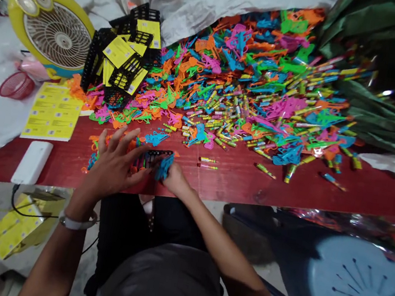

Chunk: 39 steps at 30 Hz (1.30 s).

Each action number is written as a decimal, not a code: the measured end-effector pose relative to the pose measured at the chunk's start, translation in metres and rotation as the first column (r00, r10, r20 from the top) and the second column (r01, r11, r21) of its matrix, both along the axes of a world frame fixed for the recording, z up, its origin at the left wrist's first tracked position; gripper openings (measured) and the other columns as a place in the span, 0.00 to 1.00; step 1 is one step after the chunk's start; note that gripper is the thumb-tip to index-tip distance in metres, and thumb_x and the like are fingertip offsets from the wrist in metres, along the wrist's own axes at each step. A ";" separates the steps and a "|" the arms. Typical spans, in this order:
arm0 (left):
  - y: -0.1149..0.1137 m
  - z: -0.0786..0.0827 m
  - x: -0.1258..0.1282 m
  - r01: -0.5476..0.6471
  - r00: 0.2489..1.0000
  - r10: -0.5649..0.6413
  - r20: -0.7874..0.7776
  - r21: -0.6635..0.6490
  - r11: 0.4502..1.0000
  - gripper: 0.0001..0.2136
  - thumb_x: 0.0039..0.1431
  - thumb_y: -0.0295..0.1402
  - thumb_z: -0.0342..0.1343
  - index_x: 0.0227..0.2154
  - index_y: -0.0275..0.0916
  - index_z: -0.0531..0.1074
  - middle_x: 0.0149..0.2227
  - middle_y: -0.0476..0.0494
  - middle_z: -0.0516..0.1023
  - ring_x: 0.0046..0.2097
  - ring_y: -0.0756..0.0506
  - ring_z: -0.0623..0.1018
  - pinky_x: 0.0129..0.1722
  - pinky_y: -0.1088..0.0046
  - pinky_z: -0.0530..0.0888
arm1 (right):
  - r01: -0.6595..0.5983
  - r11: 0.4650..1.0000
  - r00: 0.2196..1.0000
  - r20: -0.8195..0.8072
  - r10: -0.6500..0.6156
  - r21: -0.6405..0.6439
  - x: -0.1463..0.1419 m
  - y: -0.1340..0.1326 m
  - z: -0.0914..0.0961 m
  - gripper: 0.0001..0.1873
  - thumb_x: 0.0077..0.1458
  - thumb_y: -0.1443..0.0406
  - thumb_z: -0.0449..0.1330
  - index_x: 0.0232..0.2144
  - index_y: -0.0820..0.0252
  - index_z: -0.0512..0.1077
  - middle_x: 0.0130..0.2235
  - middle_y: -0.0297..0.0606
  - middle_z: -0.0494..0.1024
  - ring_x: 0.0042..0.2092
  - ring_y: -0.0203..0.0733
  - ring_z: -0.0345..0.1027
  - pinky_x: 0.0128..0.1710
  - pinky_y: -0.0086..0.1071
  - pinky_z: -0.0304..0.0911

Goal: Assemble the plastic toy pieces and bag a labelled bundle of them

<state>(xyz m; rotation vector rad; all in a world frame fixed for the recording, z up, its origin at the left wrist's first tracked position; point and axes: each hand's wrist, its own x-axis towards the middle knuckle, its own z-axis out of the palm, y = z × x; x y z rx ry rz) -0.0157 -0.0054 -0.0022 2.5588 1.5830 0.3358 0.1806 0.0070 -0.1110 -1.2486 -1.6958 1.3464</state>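
My left hand (111, 162) lies over the near edge of the red table, fingers spread. Its index finger and thumb reach toward a small black plastic grid frame (158, 153). My right hand (177, 179) is closed at the frame's right side, on blue plastic toy pieces (164, 167); the fingertips are partly hidden. Orange pieces (94, 138) and other coloured pieces lie beneath and around my left hand. Just right of my right hand, two thin tubes with coloured contents (207, 160) rest on the table.
A large heap of bright plastic toy pieces (234, 49) and small tubes covers the table's back. Black grid baskets with yellow cards (119, 51) are stacked beside a yellow fan (63, 39). Yellow card sheets (52, 114) and a white power bank (32, 163) lie left. A blue stool (365, 292) stands right.
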 end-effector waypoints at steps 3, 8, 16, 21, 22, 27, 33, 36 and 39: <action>-0.001 0.000 0.000 -0.002 1.000 0.002 -0.015 -0.001 1.000 0.23 0.63 0.50 0.56 0.59 0.54 0.69 0.70 0.43 0.58 0.72 0.32 0.54 0.70 0.39 0.40 | 0.014 1.000 0.999 0.042 -0.015 0.024 -0.011 -0.007 -0.004 0.08 0.52 0.70 0.62 0.37 0.59 0.75 0.35 0.40 0.81 0.38 0.44 0.76 0.38 0.33 0.69; -0.001 -0.001 0.000 -0.008 1.000 0.008 0.000 -0.005 1.000 0.23 0.63 0.50 0.56 0.60 0.55 0.69 0.70 0.43 0.59 0.72 0.32 0.54 0.70 0.40 0.40 | 0.085 0.996 0.995 0.047 -0.086 0.037 -0.006 -0.014 0.000 0.04 0.54 0.66 0.62 0.35 0.58 0.75 0.32 0.37 0.80 0.34 0.41 0.74 0.36 0.32 0.67; -0.001 0.002 0.002 -0.011 1.000 0.012 0.025 -0.023 1.000 0.22 0.63 0.49 0.57 0.58 0.56 0.69 0.70 0.46 0.59 0.72 0.33 0.54 0.71 0.42 0.39 | 0.131 0.984 0.991 -0.022 -0.134 -0.118 0.021 -0.017 0.004 0.08 0.58 0.58 0.60 0.34 0.56 0.69 0.27 0.33 0.78 0.29 0.40 0.72 0.33 0.33 0.67; -0.001 0.002 0.002 -0.013 1.000 0.013 0.004 -0.023 1.000 0.22 0.63 0.49 0.56 0.59 0.56 0.68 0.70 0.45 0.58 0.72 0.32 0.54 0.71 0.41 0.39 | 0.080 0.988 0.996 -0.014 -0.083 -0.135 -0.004 -0.025 -0.002 0.06 0.58 0.64 0.59 0.39 0.57 0.72 0.29 0.34 0.77 0.28 0.39 0.70 0.29 0.30 0.64; -0.001 0.002 0.002 -0.009 1.000 0.009 -0.004 -0.019 1.000 0.22 0.63 0.49 0.56 0.59 0.55 0.68 0.70 0.45 0.58 0.72 0.32 0.54 0.70 0.41 0.39 | 0.095 0.989 0.996 0.007 -0.094 -0.117 -0.009 -0.027 -0.003 0.07 0.58 0.65 0.60 0.40 0.58 0.72 0.29 0.34 0.77 0.28 0.40 0.70 0.29 0.30 0.64; -0.001 0.001 0.000 0.001 1.000 -0.001 -0.007 -0.019 1.000 0.23 0.63 0.47 0.56 0.60 0.55 0.67 0.70 0.45 0.57 0.72 0.33 0.54 0.71 0.42 0.38 | 0.139 0.989 0.989 0.053 -0.141 0.046 -0.021 -0.033 -0.007 0.10 0.57 0.69 0.59 0.42 0.58 0.73 0.39 0.42 0.79 0.40 0.46 0.74 0.39 0.34 0.68; -0.001 0.003 0.001 -0.024 0.999 0.025 0.031 -0.033 0.999 0.23 0.62 0.43 0.56 0.60 0.55 0.68 0.70 0.46 0.58 0.72 0.33 0.55 0.71 0.44 0.38 | 0.166 0.979 0.984 0.039 -0.172 0.114 -0.017 -0.034 -0.005 0.12 0.59 0.68 0.57 0.46 0.58 0.73 0.42 0.44 0.78 0.43 0.47 0.75 0.42 0.36 0.69; 0.000 0.003 0.001 -0.019 0.999 0.021 0.038 -0.038 0.999 0.24 0.61 0.43 0.56 0.61 0.53 0.68 0.70 0.44 0.59 0.71 0.32 0.55 0.71 0.44 0.37 | 0.179 0.981 0.982 0.041 -0.183 0.080 -0.014 -0.033 -0.007 0.06 0.61 0.65 0.58 0.41 0.57 0.72 0.36 0.41 0.77 0.39 0.46 0.74 0.39 0.34 0.69; 0.000 0.003 0.001 -0.019 0.999 0.020 0.035 -0.035 0.999 0.24 0.61 0.43 0.56 0.61 0.52 0.68 0.70 0.42 0.59 0.71 0.32 0.55 0.71 0.44 0.37 | 0.129 0.990 0.990 0.052 -0.132 0.048 -0.013 -0.031 -0.009 0.03 0.62 0.65 0.57 0.36 0.57 0.71 0.30 0.36 0.75 0.32 0.41 0.72 0.34 0.31 0.67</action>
